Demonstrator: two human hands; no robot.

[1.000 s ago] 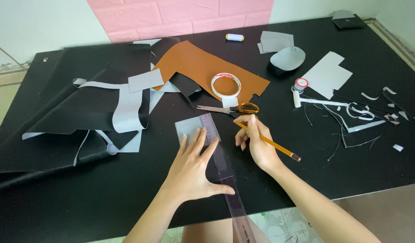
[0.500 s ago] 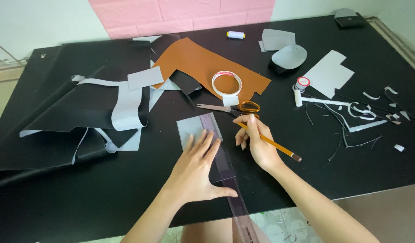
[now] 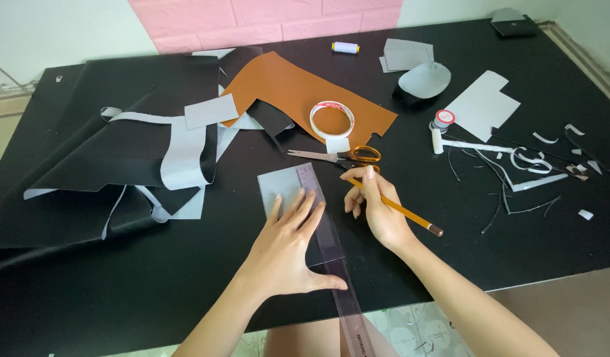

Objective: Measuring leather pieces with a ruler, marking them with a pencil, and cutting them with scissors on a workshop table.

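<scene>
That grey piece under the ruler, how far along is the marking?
Cutting looks done: the grey piece is trimmed, scissors lie aside. In hand: left hand presses the clear ruler down, right hand holds the pencil at its edge. No finished line shows yet.

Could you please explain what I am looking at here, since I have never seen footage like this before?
This is a view from a camera worn on a person's head, looking down at their own bare hands over a black table. The left hand presses flat on a clear ruler laid over a small grey sheet. The right hand holds a yellow pencil beside the ruler. Nearby lie orange-handled scissors, a tape roll, a brown sheet and grey scraps.
</scene>
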